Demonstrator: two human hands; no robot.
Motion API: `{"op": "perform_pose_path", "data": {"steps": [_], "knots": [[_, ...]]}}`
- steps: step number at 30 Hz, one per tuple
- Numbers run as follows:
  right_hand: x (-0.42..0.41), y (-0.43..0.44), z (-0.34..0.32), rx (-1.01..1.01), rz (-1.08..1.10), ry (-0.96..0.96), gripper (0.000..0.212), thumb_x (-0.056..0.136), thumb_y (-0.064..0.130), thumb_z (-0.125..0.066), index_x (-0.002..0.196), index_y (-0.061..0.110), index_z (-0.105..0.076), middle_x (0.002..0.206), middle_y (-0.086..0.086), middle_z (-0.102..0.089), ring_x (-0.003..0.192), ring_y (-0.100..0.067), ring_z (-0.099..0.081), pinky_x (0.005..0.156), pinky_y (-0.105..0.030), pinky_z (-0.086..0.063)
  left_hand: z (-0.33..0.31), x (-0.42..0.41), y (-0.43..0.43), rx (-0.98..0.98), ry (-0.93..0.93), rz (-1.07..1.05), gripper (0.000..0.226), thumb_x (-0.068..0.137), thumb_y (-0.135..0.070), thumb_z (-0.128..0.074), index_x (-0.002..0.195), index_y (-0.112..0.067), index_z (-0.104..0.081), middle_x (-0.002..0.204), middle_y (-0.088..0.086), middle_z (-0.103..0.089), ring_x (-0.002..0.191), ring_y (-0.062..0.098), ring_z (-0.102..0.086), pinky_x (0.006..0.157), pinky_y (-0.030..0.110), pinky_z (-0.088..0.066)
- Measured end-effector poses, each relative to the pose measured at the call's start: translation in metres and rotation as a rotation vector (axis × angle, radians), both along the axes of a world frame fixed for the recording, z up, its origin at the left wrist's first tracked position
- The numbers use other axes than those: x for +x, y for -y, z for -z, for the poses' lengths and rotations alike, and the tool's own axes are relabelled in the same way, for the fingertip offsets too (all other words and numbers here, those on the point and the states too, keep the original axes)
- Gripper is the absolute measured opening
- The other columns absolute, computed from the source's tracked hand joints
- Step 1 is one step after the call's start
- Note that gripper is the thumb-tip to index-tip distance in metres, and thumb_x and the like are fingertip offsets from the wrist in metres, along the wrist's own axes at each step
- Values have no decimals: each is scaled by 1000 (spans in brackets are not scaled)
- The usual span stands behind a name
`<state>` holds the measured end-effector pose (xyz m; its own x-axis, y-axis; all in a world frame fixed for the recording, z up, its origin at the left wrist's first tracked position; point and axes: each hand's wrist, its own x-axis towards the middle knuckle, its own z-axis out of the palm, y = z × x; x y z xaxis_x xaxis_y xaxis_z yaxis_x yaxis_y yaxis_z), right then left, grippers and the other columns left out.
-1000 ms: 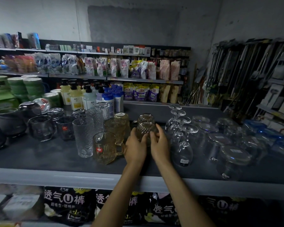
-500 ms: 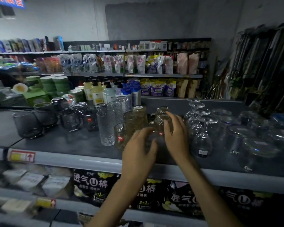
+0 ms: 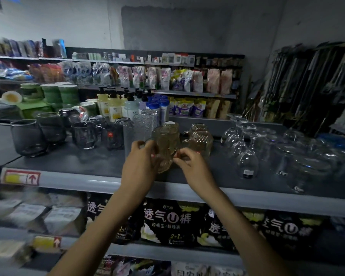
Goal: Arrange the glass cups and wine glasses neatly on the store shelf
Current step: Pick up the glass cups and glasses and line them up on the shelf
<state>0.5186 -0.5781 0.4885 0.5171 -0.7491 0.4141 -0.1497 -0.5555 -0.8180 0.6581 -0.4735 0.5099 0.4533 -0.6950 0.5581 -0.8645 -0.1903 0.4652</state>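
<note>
- The left hand (image 3: 140, 166) is wrapped round the left wall of an amber ribbed mug (image 3: 164, 156), its fingers (image 3: 136, 145) curled against the glass.
- The right hand (image 3: 193, 166) is closed at the mug's right side, with thumb and forefinger pinched on what appears to be the handle. The handle itself is largely hidden.
- The mug is held upright at the near edge of the shelf (image 3: 88, 179), about the middle of the row. Whether its base is touching the shelf cannot be told.
- The thick pressed glass is judged rigid, fairly heavy, smooth and breakable, though some purchase should be given by the ribs. It is best taken by the body with one hand and the handle with the other, then set down softly, clear of its neighbours.
- Just behind it another amber mug (image 3: 168, 130) is seen. Diamond-patterned amber mugs (image 3: 199, 140) are placed to its right and a tall clear textured tumbler (image 3: 136, 132) to its left.
- Farther right, wine glasses (image 3: 246, 156) are lined up, apparently upside down. Smoky dark cups (image 3: 28, 136) are grouped at the left end.
</note>
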Motion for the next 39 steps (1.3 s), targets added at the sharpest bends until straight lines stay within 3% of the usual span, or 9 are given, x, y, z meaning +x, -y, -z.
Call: {"op": "perform_pose_path", "data": {"steps": [4, 6, 9, 12, 17, 22, 26, 33, 39], "knots": [[-18, -14, -18, -181, 96, 35, 14, 102, 22, -66, 114, 24, -72, 106, 11, -75, 98, 0, -69, 86, -34, -60, -7, -9, -7, -163, -387, 135, 21, 82, -23, -87, 91, -19, -69, 84, -6, -73, 82, 4, -71, 66, 24, -54], [-31, -18, -27, -160, 61, 115, 22, 100, 25, -69, 122, 29, -70, 115, 15, -73, 105, 2, -68, 90, -29, -60, -9, -17, -10, -231, -633, 215, 22, 80, -20, -88, 88, -11, -70, 81, 2, -77, 79, 11, -75, 73, 33, -62], [-51, -22, -27, 33, -38, 216, 47, 92, 33, -78, 135, 40, -60, 133, 20, -64, 122, 8, -59, 98, -15, -50, -11, -36, -12, -399, -1059, 346, 19, 84, -7, -81, 91, 2, -66, 90, 17, -76, 92, 34, -75, 80, 36, -63], [-68, -24, -17, 227, -163, 264, 80, 76, 39, -86, 147, 41, -47, 140, 16, -61, 124, 4, -60, 97, -19, -53, -13, -62, -14, -404, -1482, 497, 22, 87, -9, -74, 102, 0, -62, 106, 34, -68, 99, 38, -72, 82, 34, -65], [-85, -14, -4, 250, -196, 432, 80, 77, 20, -88, 144, 34, -47, 135, 6, -67, 119, -11, -68, 94, -28, -58, -2, -98, -1, -305, -1632, 595, 21, 94, -18, -68, 107, -6, -57, 127, 30, -68, 121, 33, -68, 93, 34, -60], [-107, -13, 0, 190, -111, 490, 81, 76, 20, -89, 147, 29, -51, 139, 8, -66, 126, -10, -64, 105, -37, -55, 2, -114, -1, -178, -1354, 511, 39, 94, -24, -72, 119, 2, -58, 110, 21, -76, 102, 38, -75, 85, 39, -64], [-116, -5, -5, 65, -12, 418, 92, 73, 21, -94, 152, 34, -48, 138, 17, -65, 128, -4, -61, 109, -39, -53, -7, -102, 3, -213, -841, 405, 33, 93, -10, -72, 122, -22, -62, 105, 4, -77, 94, 20, -76, 66, 25, -61], [-112, 4, 6, -87, 143, 253, 94, 76, 41, -90, 154, 45, -38, 143, 20, -58, 132, -2, -56, 108, -39, -52, 10, -53, 45, -26, -366, 319, 20, 93, -8, -72, 104, -24, -75, 93, -4, -79, 86, 10, -75, 80, 38, -62], [-107, 4, 13, -233, 295, 139, 82, 74, 38, -89, 144, 41, -45, 127, 26, -58, 116, 6, -56, 98, -21, -51, -8, -29, 78, 7, -51, 322, 36, 90, -14, -73, 124, -20, -63, 95, -7, -72, 83, 12, -70, 81, 41, -60]]}}
